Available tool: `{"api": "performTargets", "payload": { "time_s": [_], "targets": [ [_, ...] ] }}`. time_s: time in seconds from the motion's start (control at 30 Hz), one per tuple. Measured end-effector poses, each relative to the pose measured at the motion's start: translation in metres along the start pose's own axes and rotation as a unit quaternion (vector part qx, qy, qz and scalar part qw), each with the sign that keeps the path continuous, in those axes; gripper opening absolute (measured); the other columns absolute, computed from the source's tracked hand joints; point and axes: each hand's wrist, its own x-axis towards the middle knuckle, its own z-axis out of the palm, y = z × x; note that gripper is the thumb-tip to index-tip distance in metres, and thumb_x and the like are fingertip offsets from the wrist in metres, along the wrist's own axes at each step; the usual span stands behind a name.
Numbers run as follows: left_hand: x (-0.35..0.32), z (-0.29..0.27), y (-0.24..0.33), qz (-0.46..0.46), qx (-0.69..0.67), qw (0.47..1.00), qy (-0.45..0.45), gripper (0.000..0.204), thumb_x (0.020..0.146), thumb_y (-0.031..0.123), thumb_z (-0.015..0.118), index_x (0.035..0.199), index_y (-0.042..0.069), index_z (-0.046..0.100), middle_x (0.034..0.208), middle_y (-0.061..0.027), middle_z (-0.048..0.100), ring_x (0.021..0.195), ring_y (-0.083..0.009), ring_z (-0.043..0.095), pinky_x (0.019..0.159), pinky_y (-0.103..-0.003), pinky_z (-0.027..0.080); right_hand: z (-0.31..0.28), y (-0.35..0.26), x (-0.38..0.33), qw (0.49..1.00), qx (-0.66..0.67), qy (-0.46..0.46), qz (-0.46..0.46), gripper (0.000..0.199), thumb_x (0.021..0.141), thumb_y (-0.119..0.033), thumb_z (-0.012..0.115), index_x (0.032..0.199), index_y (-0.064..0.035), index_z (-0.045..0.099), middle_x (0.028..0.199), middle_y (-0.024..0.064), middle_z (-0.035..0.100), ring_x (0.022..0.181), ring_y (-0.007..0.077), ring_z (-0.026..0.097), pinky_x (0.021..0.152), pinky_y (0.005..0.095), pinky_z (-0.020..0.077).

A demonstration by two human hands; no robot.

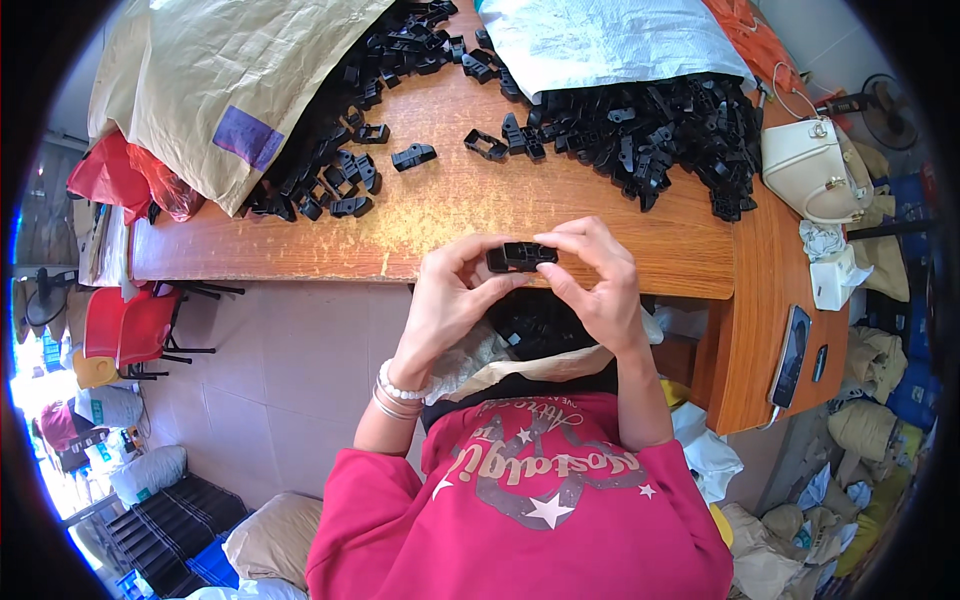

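A wooden table (560, 205) carried two heaps of black plastic parts (660, 125) — one spilling from a brown paper sack (230, 80), one from a white woven sack (610, 40). A cream handbag (812, 168) and a phone (790, 355) lay at its right end — red chairs (130, 325) stood on the left.

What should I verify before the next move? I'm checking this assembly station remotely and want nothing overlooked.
1. Black part gripped at both ends by left hand and right hand: ok.
2. Part fully seated or snapped together: cannot tell, fingers cover its ends.
3. Loose parts within reach, left pile and right pile on the table: ok.
4. Bag of parts in the lap sits open below the hands: ok.
5. Phone lies near the table's edge: not ok.
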Motion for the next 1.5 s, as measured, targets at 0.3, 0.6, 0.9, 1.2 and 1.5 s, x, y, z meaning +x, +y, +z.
{"api": "performTargets", "payload": {
  "time_s": [0.3, 0.6, 0.9, 1.2, 1.5],
  "targets": [
    [-0.005, 0.010, 0.012, -0.018, -0.074, 0.997, 0.019, 0.033, 0.087, 0.002, 0.064, 0.118, -0.005, 0.057, 0.079, -0.0073, 0.068, 0.070, -0.0110, 0.067, 0.063, -0.022, 0.053, 0.009, -0.001, -0.005, 0.998, -0.042, 0.011, -0.037, 0.031, 0.071, 0.002, 0.070, 0.102, -0.0013, 0.066, 0.094, 0.0105, 0.060, 0.089, 0.0272, 0.057, 0.077, 0.0355, 0.0467],
    [-0.003, 0.007, 0.003, 0.089, -0.015, 0.996, 0.014, 0.039, 0.085, -0.003, 0.061, 0.122, 0.002, 0.053, 0.093, -0.0100, 0.067, 0.073, -0.0145, 0.067, 0.066, -0.024, 0.053, 0.010, 0.001, -0.009, 0.986, 0.117, 0.001, 0.123, 0.029, 0.082, -0.007, 0.068, 0.110, -0.0007, 0.064, 0.093, 0.0101, 0.063, 0.083, 0.0185, 0.061, 0.076, 0.0284, 0.0484],
    [0.088, -0.064, -0.025, 0.159, 0.525, 0.801, 0.238, 0.033, 0.079, 0.008, 0.065, 0.111, 0.002, 0.059, 0.107, -0.0153, 0.059, 0.079, -0.0310, 0.064, 0.068, -0.036, 0.052, -0.039, 0.057, 0.018, 0.923, -0.278, 0.254, 0.074, 0.022, 0.086, -0.013, 0.065, 0.103, 0.0000, 0.065, 0.093, 0.0131, 0.058, 0.089, 0.0262, 0.056, 0.079, 0.0369, 0.0458],
    [0.078, -0.034, -0.039, 0.086, 0.146, 0.973, 0.155, 0.021, 0.082, -0.002, 0.053, 0.103, 0.000, 0.052, 0.083, -0.0123, 0.064, 0.072, -0.0166, 0.062, 0.064, -0.027, 0.048, -0.041, 0.078, 0.026, 0.890, -0.400, 0.196, 0.099, 0.031, 0.079, -0.019, 0.074, 0.101, 0.0001, 0.065, 0.099, 0.0107, 0.056, 0.093, 0.0269, 0.054, 0.082, 0.0397, 0.0425],
    [0.039, 0.007, -0.007, -0.078, -0.299, 0.947, -0.084, 0.024, 0.093, -0.003, 0.045, 0.117, 0.000, 0.041, 0.102, -0.0163, 0.059, 0.090, -0.0250, 0.068, 0.076, -0.031, 0.059, -0.009, 0.039, 0.000, 0.981, 0.033, 0.147, 0.120, 0.038, 0.075, -0.018, 0.078, 0.107, -0.0021, 0.067, 0.082, 0.0039, 0.065, 0.067, 0.0102, 0.055, 0.058, 0.0233, 0.0436]
  ]
}}
